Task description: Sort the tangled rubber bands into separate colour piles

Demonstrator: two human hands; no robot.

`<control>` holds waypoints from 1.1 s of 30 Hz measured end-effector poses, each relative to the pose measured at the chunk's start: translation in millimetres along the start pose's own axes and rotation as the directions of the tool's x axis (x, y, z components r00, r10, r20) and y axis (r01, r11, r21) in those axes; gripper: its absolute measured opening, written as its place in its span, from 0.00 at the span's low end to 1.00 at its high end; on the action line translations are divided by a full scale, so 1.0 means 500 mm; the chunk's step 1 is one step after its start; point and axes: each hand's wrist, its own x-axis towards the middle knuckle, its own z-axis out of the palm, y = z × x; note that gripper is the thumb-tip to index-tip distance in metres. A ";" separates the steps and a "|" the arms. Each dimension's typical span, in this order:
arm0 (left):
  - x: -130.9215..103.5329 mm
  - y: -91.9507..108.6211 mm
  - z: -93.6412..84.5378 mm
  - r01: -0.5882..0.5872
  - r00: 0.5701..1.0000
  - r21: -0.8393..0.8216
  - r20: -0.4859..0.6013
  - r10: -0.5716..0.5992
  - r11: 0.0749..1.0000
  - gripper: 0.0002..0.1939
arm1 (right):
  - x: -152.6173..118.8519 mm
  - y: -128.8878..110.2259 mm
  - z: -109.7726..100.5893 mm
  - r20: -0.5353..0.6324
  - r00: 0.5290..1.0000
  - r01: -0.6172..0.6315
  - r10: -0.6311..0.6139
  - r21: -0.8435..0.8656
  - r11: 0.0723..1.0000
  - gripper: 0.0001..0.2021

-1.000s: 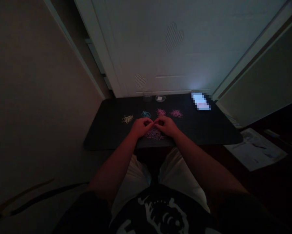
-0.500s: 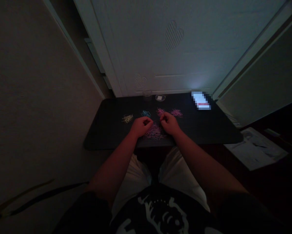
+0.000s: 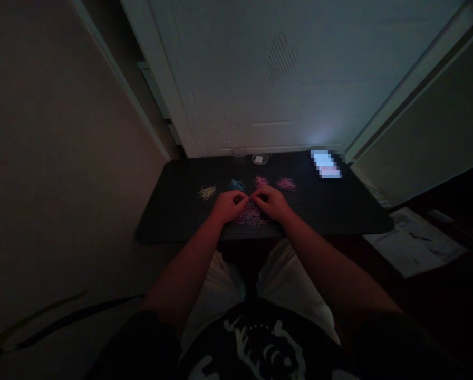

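Observation:
A loose pile of thin mixed-colour sticks, mostly pink and purple, lies near the table's front edge. Over its left side my left hand is closed in a pinch. My right hand pinches from the other side, its fingertips meeting those of the left above the pile. Whatever lies between the fingertips is too small and dark to make out. Behind the hands are smaller heaps: yellowish sticks, blue sticks, pink-red sticks and pink sticks.
At the back of the dark table stand a clear cup and a round clear lid with a white label. A lit, blurred-out phone lies at the back right. A white panel rises behind the table.
My right hand has moved left from beside the pink-red heap until its fingertips meet the left hand's. The left hand has barely moved.

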 end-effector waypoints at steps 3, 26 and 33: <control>-0.001 0.002 -0.001 0.014 1.000 0.010 0.005 -0.014 1.000 0.12 | 0.000 -0.002 0.000 -0.017 1.000 -0.008 0.008 -0.009 1.000 0.05; -0.002 0.005 -0.001 0.022 0.999 0.009 -0.024 -0.022 1.000 0.09 | -0.003 0.001 0.002 -0.022 0.998 -0.051 0.051 0.008 0.999 0.07; -0.001 0.003 0.000 0.028 1.000 0.017 -0.007 -0.028 0.999 0.10 | -0.002 0.001 0.001 0.025 1.000 0.015 -0.015 -0.007 1.000 0.07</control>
